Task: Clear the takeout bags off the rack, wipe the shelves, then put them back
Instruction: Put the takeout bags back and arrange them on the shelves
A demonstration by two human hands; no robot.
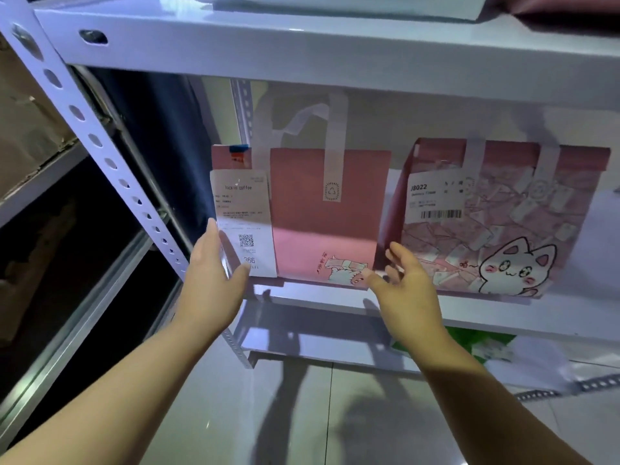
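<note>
Two pink takeout bags stand upright on the middle shelf of a white metal rack. The left pink bag has white handles and a long receipt stuck on its front. The right pink bag shows a white cat drawing and a barcode label. My left hand is open at the left bag's lower left corner, its thumb over the receipt's bottom edge. My right hand is open with spread fingers at the bag's lower right corner, in front of the gap between the two bags.
The upper shelf hangs low over the bags' handles. A perforated white post runs down the left side, with a dark space behind it. Below the shelf lie a green package and pale floor tiles.
</note>
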